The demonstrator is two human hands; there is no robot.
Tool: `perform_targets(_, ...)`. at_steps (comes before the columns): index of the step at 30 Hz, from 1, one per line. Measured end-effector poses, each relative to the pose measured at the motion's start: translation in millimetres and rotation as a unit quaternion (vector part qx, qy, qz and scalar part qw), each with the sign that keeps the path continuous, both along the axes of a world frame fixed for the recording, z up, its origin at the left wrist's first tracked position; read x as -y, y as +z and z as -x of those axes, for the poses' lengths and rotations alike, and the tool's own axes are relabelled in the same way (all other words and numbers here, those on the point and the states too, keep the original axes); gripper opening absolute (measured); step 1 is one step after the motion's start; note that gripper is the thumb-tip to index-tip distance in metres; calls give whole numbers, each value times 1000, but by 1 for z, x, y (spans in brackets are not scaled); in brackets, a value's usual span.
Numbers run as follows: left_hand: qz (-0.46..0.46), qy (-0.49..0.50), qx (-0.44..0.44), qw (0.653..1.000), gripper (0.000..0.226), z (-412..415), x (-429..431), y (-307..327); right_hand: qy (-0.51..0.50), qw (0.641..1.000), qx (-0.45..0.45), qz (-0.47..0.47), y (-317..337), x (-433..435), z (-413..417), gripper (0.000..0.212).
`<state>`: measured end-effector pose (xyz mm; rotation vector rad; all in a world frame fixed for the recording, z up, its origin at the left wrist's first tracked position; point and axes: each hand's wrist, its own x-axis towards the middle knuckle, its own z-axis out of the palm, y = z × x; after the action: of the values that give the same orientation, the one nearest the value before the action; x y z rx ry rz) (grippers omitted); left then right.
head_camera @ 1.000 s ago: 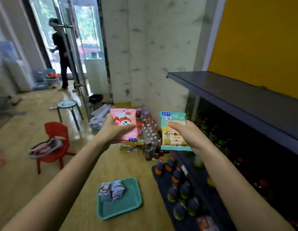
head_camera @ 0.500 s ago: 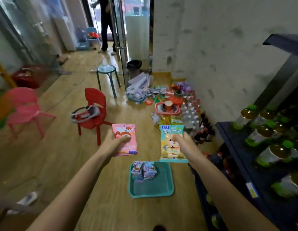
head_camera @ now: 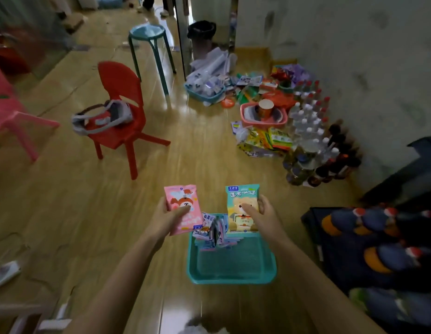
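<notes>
My left hand [head_camera: 164, 218] grips pink packet [head_camera: 183, 208], cartoon animal print, frame centre; my right hand [head_camera: 266, 216] grips teal-yellow packet [head_camera: 242, 208], bear print, above teal tray [head_camera: 231, 266] holding small packets [head_camera: 213, 231]

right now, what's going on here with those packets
A person faces a teal tray on the wooden floor. The left hand grips a pink snack packet, the right hand grips a teal and yellow packet, both held near the tray's far end, where a pile of small packets lies.
</notes>
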<state>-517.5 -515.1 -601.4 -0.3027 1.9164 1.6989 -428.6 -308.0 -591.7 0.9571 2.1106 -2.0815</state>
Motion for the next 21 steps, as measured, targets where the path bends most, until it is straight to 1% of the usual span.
perform_targets(6,27,-11,-7,1000,38,36,-8,-183,-47,999,-7,4,-194,-18,29,14)
perform_targets(10,35,-25,-9,999,31,51,-21,-287,-65,998,5,-20,-313,-32,41,9)
perform_targets(12,48,-21,-23,998,30,56,-28,-333,-69,997,10,-32,-361,-37,48,8)
perform_targets(15,74,-8,-65,995,30,61,-34,-382,-66,996,17,-59,-413,-42,60,21)
perform_targets(16,87,-7,-78,993,32,62,-35,-394,-63,995,19,-74,-423,-42,64,22)
perform_targets(21,178,-17,-150,972,34,64,-38,-428,-50,990,34,-128,-451,-42,81,19)
